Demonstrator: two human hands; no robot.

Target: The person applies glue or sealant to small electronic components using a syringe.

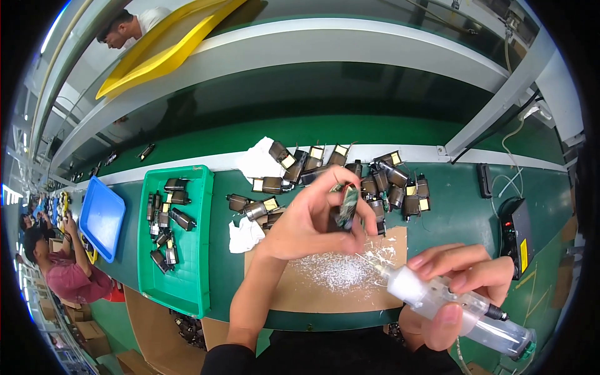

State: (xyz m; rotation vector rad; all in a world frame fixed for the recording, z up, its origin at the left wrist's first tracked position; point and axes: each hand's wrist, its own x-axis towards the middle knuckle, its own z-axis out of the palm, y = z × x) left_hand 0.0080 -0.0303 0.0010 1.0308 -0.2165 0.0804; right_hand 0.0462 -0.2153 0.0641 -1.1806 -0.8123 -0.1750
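Circuit board point(347, 206), small and green-faced, is held up near the middle of the desk point(450, 212), above a sheet of cardboard point(284, 297) strewn with white crumbs point(340, 272). The left hand point(306, 219) has its fingers clamped on the board's sides, hiding much of whatever lies behind it; the right hand's point(465, 284) fingers are wrapped around a clear, syringe-like tube point(409, 287), its thin tip aimed up and left, close to the left hand. Whether tip and fingers touch is too small to tell. The board looks light and stiff, its face probably delicate, so the edges seem the safest place to grip, with fingertips clear of the face. The tube appears light, rigid and smooth enough to twist in the grasp; its thick barrel offers the surest hold, while the slender tip would likely bend under a knock. Beyond the hands, dark motor-like units point(394, 175) lie heaped beside crumpled white cloth point(247, 236); more sit in a green tray point(204, 250) to the left, near a blue tray point(103, 215). A black box point(514, 231) stands at the right.
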